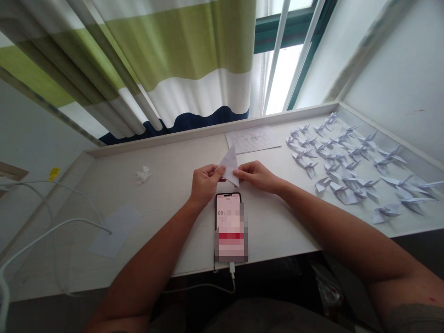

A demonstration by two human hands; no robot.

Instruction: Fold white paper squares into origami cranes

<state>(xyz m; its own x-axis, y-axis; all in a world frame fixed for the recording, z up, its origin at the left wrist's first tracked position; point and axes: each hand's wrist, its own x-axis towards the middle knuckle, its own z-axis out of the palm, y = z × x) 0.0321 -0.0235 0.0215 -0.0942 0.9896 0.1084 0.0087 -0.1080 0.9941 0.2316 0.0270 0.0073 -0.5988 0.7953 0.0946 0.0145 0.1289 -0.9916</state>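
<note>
Both my hands hold a folded white paper triangle (230, 163) just above the desk, its tip pointing up and away from me. My left hand (204, 183) pinches its lower left edge with closed fingers. My right hand (255, 175) pinches its lower right corner. A phone (230, 226) lies flat on the desk right below my hands, with its screen lit and a cable plugged into its near end.
Several folded paper cranes (342, 162) cover the right part of the white desk (166, 222). A printed sheet (252, 138) lies at the back, a blank sheet (116, 230) at the left, and a crumpled scrap (143, 175) nearby. White cables (52, 231) trail at left. A striped curtain hangs behind.
</note>
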